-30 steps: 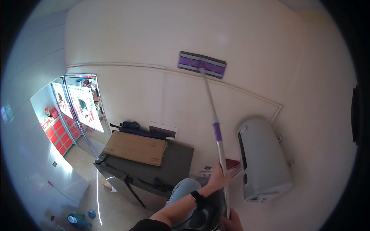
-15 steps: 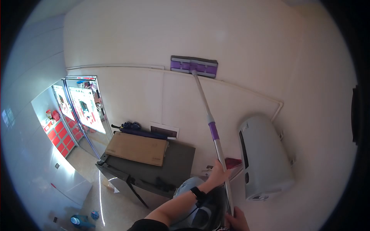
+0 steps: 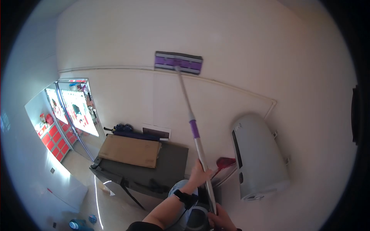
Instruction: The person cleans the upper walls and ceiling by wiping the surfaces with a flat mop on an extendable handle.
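My purple mop head (image 3: 166, 61) has slid left along the wall conduit (image 3: 104, 68), its lower edge over it. My left hand (image 3: 197, 177) and right hand (image 3: 222, 219) wrap the pole (image 3: 199, 148), which passes between the grey tank (image 3: 262, 161) and the dark tabletop (image 3: 173, 158) bearing a cardboard box (image 3: 130, 151).

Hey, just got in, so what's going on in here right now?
A person has both bare hands on a mop pole, the left hand higher up and the right hand lower down. The purple mop head appears to lie flat against the pale wall, by a thin pipe. Right of the pole is a grey cylindrical unit; to the left, a cardboard box rests on a dark tabletop.
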{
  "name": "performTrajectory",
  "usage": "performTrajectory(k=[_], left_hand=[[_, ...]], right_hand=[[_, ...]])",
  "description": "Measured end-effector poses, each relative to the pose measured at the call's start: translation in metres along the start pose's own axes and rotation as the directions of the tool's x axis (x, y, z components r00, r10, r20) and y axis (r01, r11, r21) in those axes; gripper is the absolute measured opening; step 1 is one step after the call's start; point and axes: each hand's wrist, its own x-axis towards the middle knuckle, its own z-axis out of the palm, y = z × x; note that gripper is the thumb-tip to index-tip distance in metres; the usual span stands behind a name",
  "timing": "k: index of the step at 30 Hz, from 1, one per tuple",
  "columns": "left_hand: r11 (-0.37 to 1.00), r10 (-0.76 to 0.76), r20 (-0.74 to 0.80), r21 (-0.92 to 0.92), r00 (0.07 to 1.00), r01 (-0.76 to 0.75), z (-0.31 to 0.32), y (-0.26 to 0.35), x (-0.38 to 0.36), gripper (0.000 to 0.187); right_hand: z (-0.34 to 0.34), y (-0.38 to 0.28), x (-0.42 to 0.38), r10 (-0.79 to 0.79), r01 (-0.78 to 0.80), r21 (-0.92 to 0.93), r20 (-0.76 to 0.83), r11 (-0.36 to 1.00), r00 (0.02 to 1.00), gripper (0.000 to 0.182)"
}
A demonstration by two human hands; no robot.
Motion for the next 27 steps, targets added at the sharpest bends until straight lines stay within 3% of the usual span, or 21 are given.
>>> performTrajectory(k=[3,5,7,10,12,17,19,22,24,26,27], left_hand=[[0.997,0.052,0.02,-0.06,0.998,-0.05,-0.008,-0.002,0.015,0.051],[0.987,0.125,0.023,-0.1,0.992,-0.122,-0.009,0.012,0.009,0.041],[0.992,0.113,0.046,-0.067,0.993,-0.11,-0.004,0.005,0.009,0.045],[0.997,0.079,0.129,-0.006,0.988,-0.079,0.004,0.003,0.011,0.051],[0.986,0.137,0.155,-0.114,0.978,-0.12,0.024,-0.012,0.01,0.05],[0.993,0.081,0.285,-0.108,0.955,-0.052,0.068,0.007,-0.009,0.052],[0.994,0.07,0.321,-0.102,0.945,-0.039,0.079,0.013,-0.013,0.053],[0.999,-0.025,0.405,0.051,0.914,0.005,0.096,0.018,-0.013,0.053],[0.977,0.107,0.468,0.114,0.877,-0.18,0.111,0.01,-0.007,0.057],[0.967,0.118,0.472,0.146,0.874,-0.209,0.125,0.011,-0.005,0.06],[0.956,0.123,0.481,0.178,0.868,-0.234,0.129,0.014,-0.005,0.063]], right_hand=[[-0.007,0.007,0.011,0.019,-0.018,-0.02,0.047,1.0,0.999,0.019],[-0.011,0.012,0.012,0.013,-0.013,-0.013,0.06,1.0,0.998,0.022],[-0.016,0.015,0.009,-0.005,0.006,-0.019,0.071,1.0,0.997,0.023],[-0.02,0.01,-0.009,0.027,-0.028,0.036,0.013,0.999,1.0,0.023],[-0.029,0.007,-0.025,0.021,-0.021,-0.001,-0.024,1.0,0.999,0.023],[-0.039,0.005,-0.057,0.052,-0.052,0.001,-0.121,0.999,0.991,0.021],[-0.038,0.019,-0.063,-0.131,0.141,0.029,-0.225,0.99,0.966,0.02],[-0.034,0.021,-0.071,-0.156,0.191,0.106,-0.274,0.976,0.949,0.018],[-0.034,0.032,-0.072,-0.172,0.219,0.125,-0.311,0.968,0.935,0.019],[-0.043,0.043,-0.071,-0.194,0.254,0.138,-0.347,0.957,0.918,0.019],[-0.052,0.047,-0.072,-0.068,0.126,0.151,-0.343,0.981,0.937,0.018]])
